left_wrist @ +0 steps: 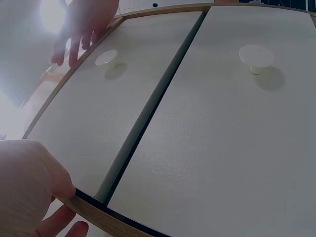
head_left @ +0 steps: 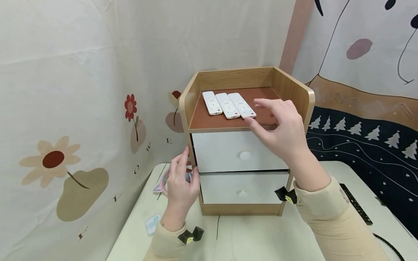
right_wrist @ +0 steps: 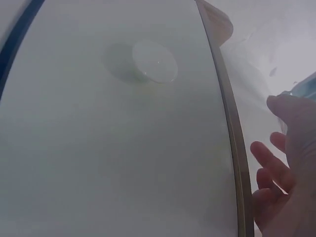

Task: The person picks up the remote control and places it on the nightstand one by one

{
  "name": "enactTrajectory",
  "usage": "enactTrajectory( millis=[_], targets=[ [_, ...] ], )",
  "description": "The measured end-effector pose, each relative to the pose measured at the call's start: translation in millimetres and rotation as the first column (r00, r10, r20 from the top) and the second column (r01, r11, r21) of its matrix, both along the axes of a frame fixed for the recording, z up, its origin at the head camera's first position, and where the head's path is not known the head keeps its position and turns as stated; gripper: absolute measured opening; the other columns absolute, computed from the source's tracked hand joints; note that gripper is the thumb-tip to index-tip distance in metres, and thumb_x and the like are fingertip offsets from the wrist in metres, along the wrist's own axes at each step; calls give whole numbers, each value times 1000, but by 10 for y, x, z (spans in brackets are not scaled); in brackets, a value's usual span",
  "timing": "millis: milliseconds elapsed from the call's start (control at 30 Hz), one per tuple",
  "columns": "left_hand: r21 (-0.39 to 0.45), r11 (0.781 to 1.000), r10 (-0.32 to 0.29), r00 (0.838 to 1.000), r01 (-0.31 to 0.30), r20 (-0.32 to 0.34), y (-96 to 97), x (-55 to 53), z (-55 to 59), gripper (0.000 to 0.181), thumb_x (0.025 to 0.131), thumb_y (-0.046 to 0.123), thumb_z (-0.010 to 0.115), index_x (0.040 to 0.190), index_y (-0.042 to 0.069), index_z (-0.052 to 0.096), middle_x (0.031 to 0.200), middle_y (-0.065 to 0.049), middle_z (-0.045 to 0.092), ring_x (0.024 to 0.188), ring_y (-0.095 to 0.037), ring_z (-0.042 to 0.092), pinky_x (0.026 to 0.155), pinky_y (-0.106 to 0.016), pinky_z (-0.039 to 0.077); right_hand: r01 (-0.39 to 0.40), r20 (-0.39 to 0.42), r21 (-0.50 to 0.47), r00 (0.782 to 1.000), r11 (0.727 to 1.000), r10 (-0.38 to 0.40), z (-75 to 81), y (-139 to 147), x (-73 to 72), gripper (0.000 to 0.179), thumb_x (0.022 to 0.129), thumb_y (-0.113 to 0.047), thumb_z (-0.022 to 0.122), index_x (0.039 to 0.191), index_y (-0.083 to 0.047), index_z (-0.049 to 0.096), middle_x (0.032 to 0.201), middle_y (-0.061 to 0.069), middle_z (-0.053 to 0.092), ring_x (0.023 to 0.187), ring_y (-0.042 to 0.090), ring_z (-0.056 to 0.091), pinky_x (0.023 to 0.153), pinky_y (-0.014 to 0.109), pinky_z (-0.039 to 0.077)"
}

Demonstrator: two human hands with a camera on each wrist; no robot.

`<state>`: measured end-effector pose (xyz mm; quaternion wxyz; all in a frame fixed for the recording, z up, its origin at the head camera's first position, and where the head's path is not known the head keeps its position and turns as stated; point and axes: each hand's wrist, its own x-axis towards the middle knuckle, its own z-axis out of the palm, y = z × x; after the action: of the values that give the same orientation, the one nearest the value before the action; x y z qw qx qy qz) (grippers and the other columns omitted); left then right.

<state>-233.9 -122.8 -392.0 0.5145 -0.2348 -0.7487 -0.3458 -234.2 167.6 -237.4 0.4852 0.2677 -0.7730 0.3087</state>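
Observation:
A small wooden cabinet (head_left: 241,209) with two white drawers stands on the table. Three white remote controls lie side by side on its brown top shelf: the left one (head_left: 212,103), the middle one (head_left: 228,106) and the right one (head_left: 242,105). My right hand (head_left: 282,127) is raised over the shelf's front right, beside the right remote, thumb and fingers apart and nothing visible between them. My left hand (head_left: 182,183) rests against the cabinet's left side, fingers mostly straight. In the left wrist view, its thumb touches the wooden front edge (left_wrist: 94,212).
Behind my left hand sits a partly hidden pink ring-shaped item (head_left: 164,181). A small blue-and-white packet (head_left: 152,224) lies at the table's left. At the right are a long black strip (head_left: 356,204) and a black cable (head_left: 390,246). Patterned curtains hang behind.

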Motion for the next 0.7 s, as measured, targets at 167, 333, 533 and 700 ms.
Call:
enactTrajectory(
  millis=[167, 333, 533, 700],
  targets=[
    [0, 1000, -1, 1000, 1, 19, 7, 13, 10, 67, 93, -11, 69, 157, -2, 54, 125, -26, 63, 96, -30, 73, 70, -41, 69, -1, -104, -50, 995, 999, -5, -107, 46, 87, 47, 95, -30, 80, 134, -4, 75, 117, 17, 80, 97, 39, 59, 89, 21, 41],
    [-6, 1000, 0, 1000, 0, 19, 7, 13, 13, 68, 92, -12, 70, 157, -3, 54, 125, -25, 63, 95, -31, 73, 70, -42, 70, -13, -250, -128, 968, 992, -20, -263, 101, 138, 45, 93, -28, 77, 127, 2, 75, 110, 21, 79, 89, 40, 61, 87, 15, 37],
    [-15, 1000, 11, 1000, -11, 4, -1, 0, -15, 71, 90, -14, 71, 158, -2, 53, 123, -24, 64, 94, -28, 72, 67, -40, 69, -18, -349, -254, 934, 967, -74, -442, 260, 189, 50, 95, -35, 75, 119, 8, 71, 103, 28, 75, 83, 43, 58, 84, 11, 39],
    [-24, 1000, 5, 999, -6, -34, -1, -12, -5, 73, 89, -15, 72, 159, -2, 53, 122, -26, 64, 93, -28, 72, 66, -38, 69, 49, -335, -323, 928, 945, -163, -571, 464, 256, 53, 99, -39, 71, 117, 11, 68, 103, 33, 72, 82, 45, 55, 87, 9, 39]
  ],
)
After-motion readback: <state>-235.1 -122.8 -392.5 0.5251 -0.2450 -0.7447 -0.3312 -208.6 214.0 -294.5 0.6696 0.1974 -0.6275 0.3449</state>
